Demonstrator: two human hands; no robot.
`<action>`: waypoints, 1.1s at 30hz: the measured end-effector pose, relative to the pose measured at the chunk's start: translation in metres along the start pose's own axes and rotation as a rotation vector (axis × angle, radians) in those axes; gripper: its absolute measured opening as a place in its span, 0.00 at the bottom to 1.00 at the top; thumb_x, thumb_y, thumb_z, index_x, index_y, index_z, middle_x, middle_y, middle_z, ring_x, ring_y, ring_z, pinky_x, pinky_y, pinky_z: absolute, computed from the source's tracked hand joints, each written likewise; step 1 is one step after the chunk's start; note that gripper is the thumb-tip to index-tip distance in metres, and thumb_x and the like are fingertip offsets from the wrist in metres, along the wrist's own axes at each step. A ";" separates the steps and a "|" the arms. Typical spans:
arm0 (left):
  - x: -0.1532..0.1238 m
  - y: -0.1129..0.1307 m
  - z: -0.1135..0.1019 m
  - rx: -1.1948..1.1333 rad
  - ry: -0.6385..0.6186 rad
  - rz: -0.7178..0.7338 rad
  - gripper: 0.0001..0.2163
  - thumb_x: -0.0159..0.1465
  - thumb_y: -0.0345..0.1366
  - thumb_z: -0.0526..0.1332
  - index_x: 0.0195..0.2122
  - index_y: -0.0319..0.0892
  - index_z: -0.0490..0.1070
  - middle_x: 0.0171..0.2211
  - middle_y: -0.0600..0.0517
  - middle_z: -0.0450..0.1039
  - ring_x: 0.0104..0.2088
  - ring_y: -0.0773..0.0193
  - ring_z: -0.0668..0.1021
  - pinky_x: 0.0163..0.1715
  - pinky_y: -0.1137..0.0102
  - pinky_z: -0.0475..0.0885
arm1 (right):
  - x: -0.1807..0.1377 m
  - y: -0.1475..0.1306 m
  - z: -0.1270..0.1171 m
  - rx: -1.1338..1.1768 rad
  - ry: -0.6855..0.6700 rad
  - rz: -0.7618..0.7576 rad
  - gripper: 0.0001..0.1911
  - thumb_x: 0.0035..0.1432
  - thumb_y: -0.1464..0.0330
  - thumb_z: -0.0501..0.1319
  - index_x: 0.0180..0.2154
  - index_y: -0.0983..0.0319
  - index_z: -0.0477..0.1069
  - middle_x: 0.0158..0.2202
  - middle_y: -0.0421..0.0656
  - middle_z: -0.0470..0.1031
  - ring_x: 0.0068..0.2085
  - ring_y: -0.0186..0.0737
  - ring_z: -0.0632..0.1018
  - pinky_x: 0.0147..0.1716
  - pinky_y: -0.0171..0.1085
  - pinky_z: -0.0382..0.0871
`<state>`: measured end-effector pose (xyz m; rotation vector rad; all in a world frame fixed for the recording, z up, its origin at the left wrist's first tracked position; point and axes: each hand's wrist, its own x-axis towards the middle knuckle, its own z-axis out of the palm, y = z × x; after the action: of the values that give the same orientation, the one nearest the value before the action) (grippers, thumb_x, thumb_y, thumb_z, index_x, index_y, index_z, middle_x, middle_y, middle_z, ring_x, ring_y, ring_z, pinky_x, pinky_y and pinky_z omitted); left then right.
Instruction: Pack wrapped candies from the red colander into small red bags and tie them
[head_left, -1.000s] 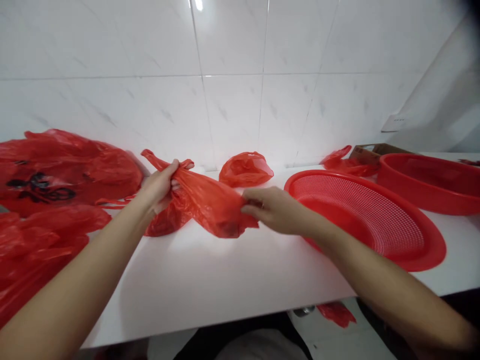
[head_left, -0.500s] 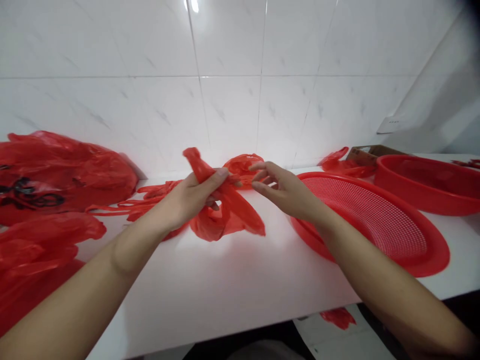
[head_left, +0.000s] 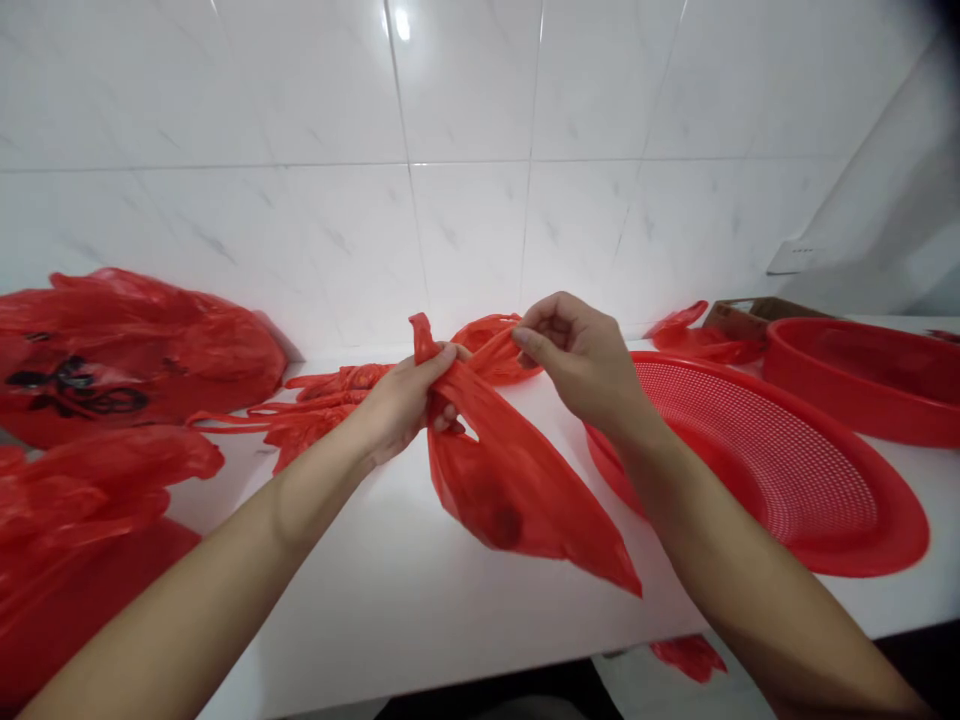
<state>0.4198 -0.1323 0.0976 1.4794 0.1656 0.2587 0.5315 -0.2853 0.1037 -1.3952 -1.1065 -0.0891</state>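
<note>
A thin red plastic bag [head_left: 517, 470] hangs in front of me, with a dark roundish shape showing through near its bottom. My left hand [head_left: 412, 400] is closed round the bag's gathered neck, thumb on top, and a twisted end sticks up above the thumb. With fingertips pinched, my right hand [head_left: 574, 350] pulls a strip of the same bag out to the right. Behind the hands, another red plastic bag [head_left: 499, 340] lies near the wall. More bunched red bags [head_left: 337, 385] lie just left of my left hand.
On the right stands a red perforated basket [head_left: 810, 470], with a red basin [head_left: 862, 375] and a cardboard box [head_left: 757, 312] behind it. Large red bags [head_left: 150, 350] fill the left side of the white table [head_left: 352, 600]. A tiled wall [head_left: 472, 220] closes the back.
My right hand, fingers apart and free before, now pinches a strip of the bag. The bag has spread out and hangs lower, toward the right.
</note>
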 end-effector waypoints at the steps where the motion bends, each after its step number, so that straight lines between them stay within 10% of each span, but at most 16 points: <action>1: 0.000 -0.001 -0.002 -0.036 -0.014 -0.016 0.10 0.66 0.42 0.56 0.32 0.43 0.70 0.17 0.57 0.66 0.17 0.73 0.67 0.20 0.78 0.67 | -0.008 -0.008 -0.001 0.010 -0.026 -0.015 0.04 0.60 0.70 0.60 0.32 0.62 0.67 0.28 0.38 0.71 0.30 0.31 0.72 0.31 0.34 0.69; 6: -0.008 0.003 -0.007 0.100 -0.180 -0.052 0.09 0.64 0.41 0.60 0.35 0.42 0.76 0.30 0.50 0.76 0.30 0.64 0.77 0.30 0.71 0.73 | -0.044 -0.038 0.003 -0.068 -0.502 -0.203 0.04 0.59 0.75 0.60 0.33 0.61 0.69 0.32 0.38 0.73 0.36 0.32 0.74 0.37 0.35 0.70; 12: -0.015 0.006 -0.006 0.583 -0.136 0.091 0.04 0.59 0.36 0.63 0.34 0.44 0.76 0.27 0.53 0.74 0.30 0.63 0.76 0.31 0.68 0.72 | -0.028 0.009 0.016 0.190 -0.195 0.080 0.11 0.67 0.65 0.52 0.48 0.57 0.68 0.45 0.41 0.73 0.48 0.35 0.73 0.47 0.39 0.68; 19: -0.013 -0.022 0.002 1.213 0.228 0.614 0.17 0.49 0.18 0.54 0.36 0.45 0.70 0.35 0.55 0.75 0.31 0.65 0.76 0.27 0.72 0.67 | -0.034 0.042 0.036 0.433 -0.321 0.374 0.13 0.65 0.63 0.52 0.49 0.54 0.69 0.43 0.40 0.72 0.45 0.36 0.72 0.46 0.38 0.67; 25: -0.011 -0.038 0.004 1.128 0.311 0.835 0.14 0.58 0.22 0.55 0.42 0.44 0.71 0.44 0.51 0.73 0.41 0.64 0.77 0.34 0.72 0.71 | -0.034 0.042 0.022 0.535 -0.557 0.436 0.10 0.62 0.66 0.53 0.31 0.61 0.69 0.31 0.38 0.69 0.33 0.33 0.70 0.35 0.35 0.65; 33: -0.025 -0.040 0.007 0.831 0.213 0.373 0.13 0.67 0.43 0.54 0.32 0.44 0.74 0.26 0.56 0.75 0.27 0.66 0.75 0.27 0.72 0.69 | -0.032 0.046 0.032 0.205 0.021 0.213 0.06 0.62 0.68 0.51 0.32 0.59 0.62 0.24 0.34 0.61 0.26 0.30 0.64 0.29 0.33 0.63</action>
<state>0.4001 -0.1488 0.0570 2.3093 0.1756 0.7103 0.5260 -0.2650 0.0422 -1.3150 -0.9161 0.1591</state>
